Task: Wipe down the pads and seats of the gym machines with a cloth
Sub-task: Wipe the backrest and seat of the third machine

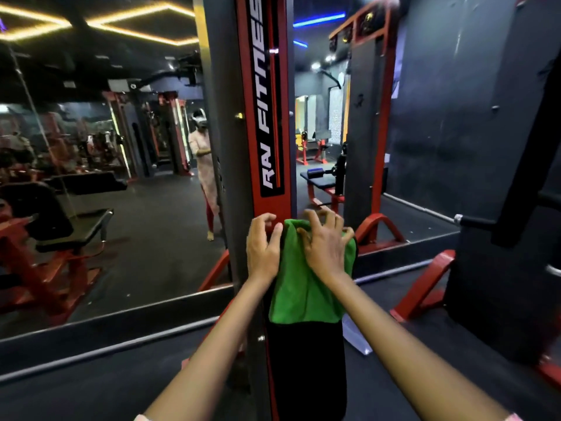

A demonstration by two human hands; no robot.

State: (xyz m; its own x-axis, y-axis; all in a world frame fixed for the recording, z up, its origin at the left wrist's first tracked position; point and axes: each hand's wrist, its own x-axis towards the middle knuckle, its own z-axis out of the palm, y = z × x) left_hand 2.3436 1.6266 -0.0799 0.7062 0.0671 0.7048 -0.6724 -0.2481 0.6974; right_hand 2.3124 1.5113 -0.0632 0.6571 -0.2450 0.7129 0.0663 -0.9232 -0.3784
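Note:
A green cloth [303,293] is draped over the top of a tall black upright pad [306,366] in front of the red and black machine column [264,117]. My left hand [262,247] sits at the pad's upper left edge, fingers curled, its thumb touching the cloth's top corner. On the cloth's upper right part lies my right hand [324,241], whose bent fingers claw into the fabric at the top of the pad. The pad's top end is hidden under the cloth.
A wall mirror [106,177] on the left reflects a seat and a person. A dark weight stack housing [501,208] with red feet stands at the right. A black bench [321,183] shows beyond the column. Dark rubber floor [91,390] surrounds the pad.

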